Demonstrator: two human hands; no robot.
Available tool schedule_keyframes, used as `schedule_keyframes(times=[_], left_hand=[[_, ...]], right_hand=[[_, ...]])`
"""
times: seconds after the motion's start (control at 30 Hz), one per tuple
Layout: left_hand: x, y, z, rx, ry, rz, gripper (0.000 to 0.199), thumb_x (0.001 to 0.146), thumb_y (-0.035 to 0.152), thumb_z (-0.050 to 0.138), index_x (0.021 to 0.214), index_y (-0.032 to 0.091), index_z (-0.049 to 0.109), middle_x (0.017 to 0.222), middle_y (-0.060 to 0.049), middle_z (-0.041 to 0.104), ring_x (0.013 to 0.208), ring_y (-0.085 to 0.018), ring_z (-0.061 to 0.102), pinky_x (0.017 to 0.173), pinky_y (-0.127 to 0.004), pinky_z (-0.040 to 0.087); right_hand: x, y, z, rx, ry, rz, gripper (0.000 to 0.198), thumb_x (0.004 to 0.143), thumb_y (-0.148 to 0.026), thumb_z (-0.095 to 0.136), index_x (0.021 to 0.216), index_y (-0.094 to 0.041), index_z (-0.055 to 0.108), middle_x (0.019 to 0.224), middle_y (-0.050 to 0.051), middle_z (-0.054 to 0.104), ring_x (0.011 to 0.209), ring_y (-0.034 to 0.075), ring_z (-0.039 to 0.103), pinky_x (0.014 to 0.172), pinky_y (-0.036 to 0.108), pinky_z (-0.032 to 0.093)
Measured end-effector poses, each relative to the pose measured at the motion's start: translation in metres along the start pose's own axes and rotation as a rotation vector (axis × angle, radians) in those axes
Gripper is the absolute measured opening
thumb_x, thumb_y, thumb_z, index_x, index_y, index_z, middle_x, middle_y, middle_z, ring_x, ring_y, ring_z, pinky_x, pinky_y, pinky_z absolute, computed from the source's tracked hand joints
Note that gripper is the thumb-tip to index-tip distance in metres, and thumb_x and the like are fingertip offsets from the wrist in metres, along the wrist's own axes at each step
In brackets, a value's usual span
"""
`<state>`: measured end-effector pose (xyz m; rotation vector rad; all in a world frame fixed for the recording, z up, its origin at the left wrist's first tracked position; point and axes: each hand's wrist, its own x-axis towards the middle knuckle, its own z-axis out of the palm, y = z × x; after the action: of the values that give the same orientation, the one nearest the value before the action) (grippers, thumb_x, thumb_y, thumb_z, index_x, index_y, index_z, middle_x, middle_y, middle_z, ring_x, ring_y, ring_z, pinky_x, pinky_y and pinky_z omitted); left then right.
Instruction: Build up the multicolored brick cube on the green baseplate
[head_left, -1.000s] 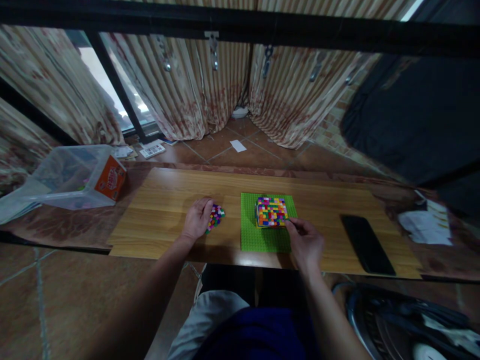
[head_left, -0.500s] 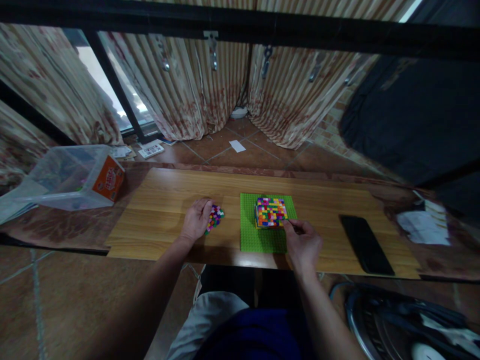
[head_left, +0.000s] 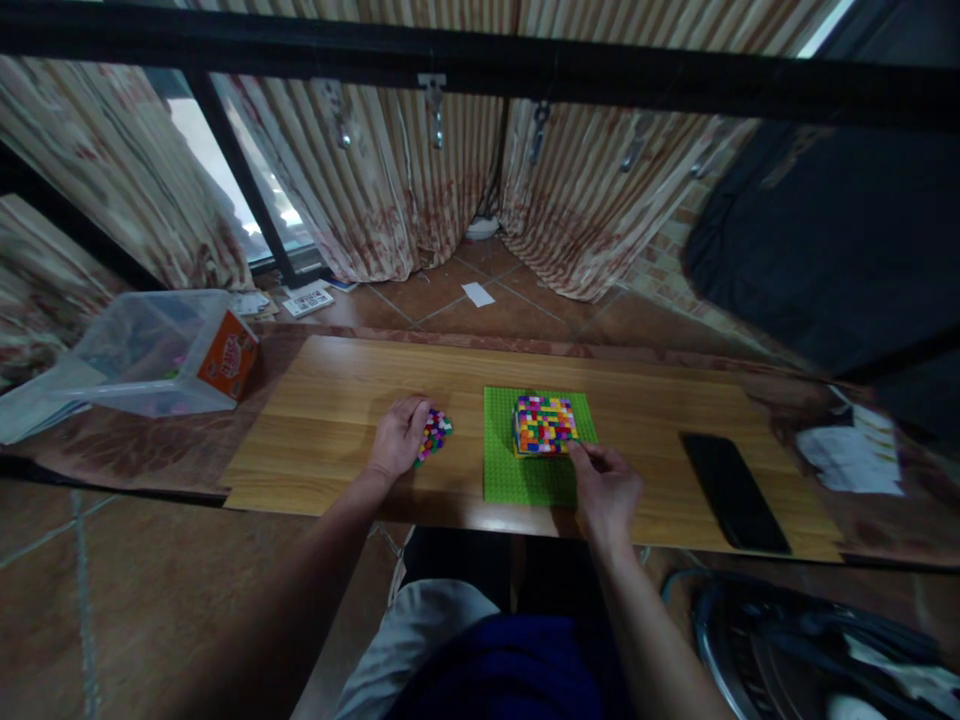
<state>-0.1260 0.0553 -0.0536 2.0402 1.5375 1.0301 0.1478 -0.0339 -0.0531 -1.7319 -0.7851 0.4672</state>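
Observation:
A small block built of many-coloured toy bricks (head_left: 545, 424) stands on a green studded baseplate (head_left: 504, 482). My right hand (head_left: 609, 490) is at its near right corner, thumb and forefinger pinched together there. Whatever is between those fingertips is too small to make out. To the left, my left hand (head_left: 400, 438) lies on the tabletop with its fingers loosely extended along the edge of a pile of loose small bricks (head_left: 435, 434). It partly covers that pile, and no brick shows in its grasp.
A black phone-like slab (head_left: 735, 490) lies on the wooden board (head_left: 300, 440) at right. Beyond the board's left end stands a clear plastic bin (head_left: 161, 350) with an orange label. White papers (head_left: 851, 455) lie past its right end. A dark bar (head_left: 480, 55) crosses overhead.
The view has shifted slightly, moving the scene a little to the right. Both hands keep nearly the same places, the right at the brick block's corner and the left beside the pile.

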Motion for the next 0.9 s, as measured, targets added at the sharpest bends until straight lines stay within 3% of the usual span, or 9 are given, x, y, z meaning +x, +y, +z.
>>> schedule_keyframes(times=[0.13, 0.23, 0.4, 0.47, 0.67, 0.9], left_hand=[[-0.001, 0.001, 0.001, -0.003, 0.002, -0.018, 0.040, 0.095, 0.042, 0.035, 0.092, 0.020, 0.068, 0.099, -0.008, 0.072, 0.098, -0.021, 0.065, 0.093, -0.037, 0.049], [-0.002, 0.002, 0.001, -0.018, -0.004, -0.033, 0.040, 0.096, 0.042, 0.034, 0.092, 0.021, 0.068, 0.100, -0.008, 0.072, 0.099, -0.022, 0.064, 0.095, -0.038, 0.048], [-0.003, 0.004, 0.000, -0.030, -0.009, -0.068, 0.041, 0.096, 0.041, 0.034, 0.093, 0.022, 0.069, 0.101, -0.007, 0.072, 0.101, -0.021, 0.064, 0.097, -0.036, 0.047], [-0.003, 0.004, -0.001, -0.036, -0.010, -0.076, 0.041, 0.096, 0.040, 0.033, 0.095, 0.021, 0.069, 0.103, -0.007, 0.072, 0.103, -0.020, 0.064, 0.098, -0.035, 0.047], [-0.004, 0.003, -0.003, -0.069, -0.003, -0.106, 0.044, 0.097, 0.039, 0.030, 0.096, 0.018, 0.069, 0.102, -0.007, 0.072, 0.101, -0.019, 0.065, 0.096, -0.033, 0.048], [-0.003, 0.002, -0.003, -0.096, -0.023, -0.136, 0.041, 0.097, 0.036, 0.032, 0.096, 0.020, 0.069, 0.103, -0.006, 0.071, 0.103, -0.019, 0.064, 0.097, -0.032, 0.047]], right_hand=[[-0.014, -0.001, -0.008, -0.021, 0.047, -0.043, 0.040, 0.073, -0.051, 0.068, 0.082, -0.012, 0.071, 0.080, 0.010, 0.072, 0.070, 0.020, 0.064, 0.068, 0.033, 0.049], [-0.034, -0.013, -0.009, -0.068, 0.022, -0.193, 0.034, 0.079, -0.048, 0.063, 0.083, -0.015, 0.070, 0.084, 0.008, 0.071, 0.075, 0.020, 0.063, 0.073, 0.033, 0.049], [-0.077, -0.037, 0.022, -0.073, -0.481, -0.425, 0.020, 0.089, -0.034, 0.053, 0.089, -0.022, 0.069, 0.086, 0.004, 0.069, 0.082, 0.018, 0.063, 0.076, 0.031, 0.050], [-0.091, -0.040, 0.044, -0.104, -0.611, -0.495, 0.017, 0.090, -0.028, 0.052, 0.090, -0.023, 0.069, 0.088, 0.004, 0.068, 0.083, 0.018, 0.063, 0.077, 0.031, 0.049], [-0.107, -0.040, 0.100, -0.352, -0.631, -0.611, 0.010, 0.085, -0.030, 0.061, 0.088, -0.022, 0.066, 0.087, 0.006, 0.066, 0.087, 0.022, 0.059, 0.080, 0.033, 0.043], [-0.106, -0.042, 0.117, -0.466, -0.579, -0.706, 0.011, 0.087, -0.031, 0.057, 0.087, -0.021, 0.063, 0.087, 0.008, 0.064, 0.085, 0.024, 0.054, 0.077, 0.035, 0.036]])
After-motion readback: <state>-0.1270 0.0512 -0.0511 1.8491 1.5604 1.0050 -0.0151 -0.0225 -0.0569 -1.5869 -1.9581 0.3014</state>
